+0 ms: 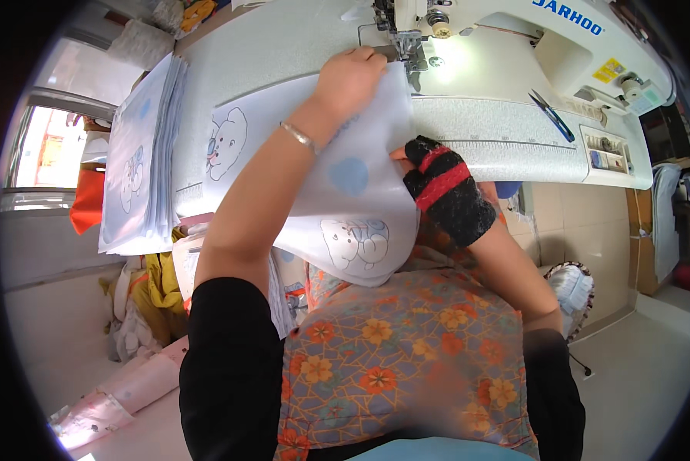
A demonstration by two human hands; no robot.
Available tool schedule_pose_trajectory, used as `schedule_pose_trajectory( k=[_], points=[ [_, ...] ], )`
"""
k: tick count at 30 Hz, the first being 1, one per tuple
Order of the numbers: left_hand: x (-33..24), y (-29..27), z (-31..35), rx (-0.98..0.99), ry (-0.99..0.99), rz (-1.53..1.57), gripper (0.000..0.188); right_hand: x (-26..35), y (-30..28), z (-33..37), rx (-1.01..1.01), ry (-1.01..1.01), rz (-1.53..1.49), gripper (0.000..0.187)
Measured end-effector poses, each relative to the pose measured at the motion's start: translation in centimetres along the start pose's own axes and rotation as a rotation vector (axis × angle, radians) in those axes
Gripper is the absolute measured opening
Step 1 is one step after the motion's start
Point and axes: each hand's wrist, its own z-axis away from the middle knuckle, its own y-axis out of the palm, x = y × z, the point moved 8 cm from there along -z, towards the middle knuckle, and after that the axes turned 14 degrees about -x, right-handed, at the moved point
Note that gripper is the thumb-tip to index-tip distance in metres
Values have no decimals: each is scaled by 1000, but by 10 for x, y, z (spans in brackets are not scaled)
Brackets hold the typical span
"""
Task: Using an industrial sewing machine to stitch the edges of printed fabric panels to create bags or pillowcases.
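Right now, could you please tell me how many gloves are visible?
1: the black-and-red glove on the right hand, at the white cloth; the left hand is bare.

Sewing machine (568, 58): large blue capital lettering (568, 17) along the top of the arm; yellow label (609, 71) lower down, its print too small to read. Table (475, 115): ruler scale (506, 144) with small numbers. White cloth (375, 154): small blue print (350, 125), partly hidden, illegible.
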Motion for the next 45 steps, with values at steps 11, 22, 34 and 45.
schedule_pose_trajectory(
  k=[11,22,34,45],
  points=[
    [-34,-17,17,-323,109,92,45,-9,-15,-15,58,14,100,18],
    [-17,-9,18,-279,91,118,49,-22,-33,56,-79,106,34,27],
    [163,-96,208,-250,-530,104,32,-84,55,94,201,683,-899,59],
    [40,-111,136,-405,-93,-121,28,-30,41,109,330,636,-911,41]
  ],
)
